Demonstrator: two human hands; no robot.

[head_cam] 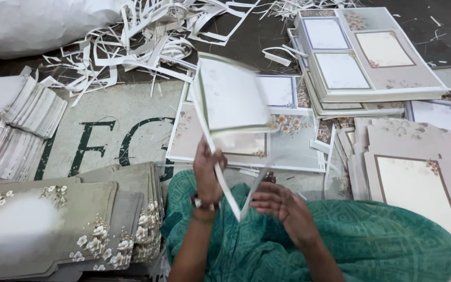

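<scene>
Left hand [208,169] is gripping shut on a thin white card strip [225,183], fingers wrapped, watch at the wrist. Right hand [277,206] is cupping loosely, fingers half curled, touching the strip's lower bend over the green patterned cloth [382,240]. The strip is running up to a blurred white card [233,96], raised mid-air above flat floral printed sheets [288,136]. Curled paper offcuts [142,36] are lying beyond; stiff grey floral cards [79,219] are stacking at left.

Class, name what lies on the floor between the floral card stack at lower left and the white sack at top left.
Head view: a lettered mat and paper strips.
</scene>
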